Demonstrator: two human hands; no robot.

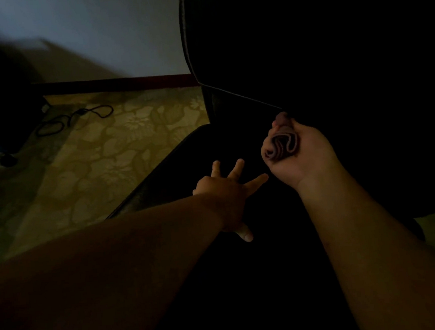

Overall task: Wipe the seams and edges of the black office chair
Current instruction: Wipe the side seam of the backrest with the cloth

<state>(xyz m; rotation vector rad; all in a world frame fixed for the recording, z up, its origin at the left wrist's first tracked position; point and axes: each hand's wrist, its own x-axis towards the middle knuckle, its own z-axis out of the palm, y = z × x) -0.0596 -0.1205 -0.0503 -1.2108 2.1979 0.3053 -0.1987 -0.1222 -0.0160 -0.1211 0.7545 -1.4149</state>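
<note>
1. Chair: the black upholstered office chair fills the right and lower centre of the frame, its backrest rising at upper right with a thin piped seam running along its left edge and down toward centre right, its seat spreading dark below.
2. Folded purple-grey cloth: bunched into a roll, it sits just below the lower end of that seam, at centre right.
3. Right hand: its fingers are curled tight round the cloth, the thumb tip up beside the seam.
4. Left hand: it lies flat on the seat near the seat's left edge, just left of the right hand, fingers straight and spread apart, thumb pointing toward the lower frame.
5. Floor: yellow-green covering with a flower pattern, at centre left.
6. Black cable: looped on the floor at upper left, beside a dark blurred object.
7. Wall: pale, with a dark red skirting strip at its foot.
8. No writing or brand can be read.
</note>
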